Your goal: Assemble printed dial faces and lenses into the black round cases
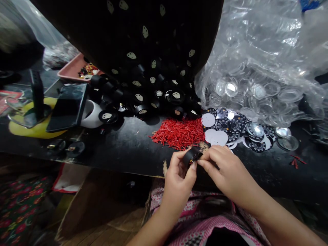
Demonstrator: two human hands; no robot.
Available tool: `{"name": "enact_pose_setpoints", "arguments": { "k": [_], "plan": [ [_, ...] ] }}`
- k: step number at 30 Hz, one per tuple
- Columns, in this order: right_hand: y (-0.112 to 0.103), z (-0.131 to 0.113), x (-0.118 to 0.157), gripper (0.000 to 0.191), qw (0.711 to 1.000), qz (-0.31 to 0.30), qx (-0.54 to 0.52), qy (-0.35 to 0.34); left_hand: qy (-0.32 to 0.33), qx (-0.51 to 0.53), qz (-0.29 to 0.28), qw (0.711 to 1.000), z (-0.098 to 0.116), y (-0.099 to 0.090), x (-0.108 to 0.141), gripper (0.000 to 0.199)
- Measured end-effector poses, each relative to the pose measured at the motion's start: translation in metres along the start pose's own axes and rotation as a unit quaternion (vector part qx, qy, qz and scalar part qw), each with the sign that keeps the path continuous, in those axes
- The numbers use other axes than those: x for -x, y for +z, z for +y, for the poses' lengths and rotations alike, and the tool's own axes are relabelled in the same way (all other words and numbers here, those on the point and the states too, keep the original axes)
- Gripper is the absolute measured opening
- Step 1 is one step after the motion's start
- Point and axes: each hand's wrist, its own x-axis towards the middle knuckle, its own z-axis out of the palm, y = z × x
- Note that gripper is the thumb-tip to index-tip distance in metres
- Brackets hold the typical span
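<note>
A small black round gauge casing is tilted on edge above the table's front edge. My left hand is closed around it, with the thumb at the near rim. At the casing's right side, the fingertips of my right hand are pinched together; anything between them is too small or hidden to make out. Just beyond my hands lies a pile of thin red pointers. To its right are black-and-white printed dial discs, some face down and showing white.
Many black casings spill from a large dark container. Clear round covers lie in a plastic bag at right. A phone, a white ring and a pink tray sit at left. Several red pointers lie far right.
</note>
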Motion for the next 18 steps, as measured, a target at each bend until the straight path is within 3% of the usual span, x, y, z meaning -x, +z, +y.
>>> {"name": "enact_pose_setpoints", "arguments": {
  "k": [5,9,13,18],
  "plan": [
    [0.003,-0.003,0.002,0.020,1.000,0.006,0.015,0.010,0.036,-0.043,0.025,0.998,0.000,-0.001,0.002,0.017],
    [0.002,-0.001,-0.001,0.023,1.000,-0.004,0.019,0.017,-0.024,0.010,-0.025,0.999,-0.004,-0.004,-0.002,0.018],
    [0.001,0.005,-0.005,0.007,0.998,0.024,0.021,-0.059,-0.089,0.116,-0.081,0.986,-0.007,-0.008,-0.005,0.035],
    [0.008,0.010,-0.013,0.015,0.984,0.021,0.129,-0.119,-0.097,0.090,-0.064,0.989,-0.005,-0.007,-0.003,0.039]
  ]
}}
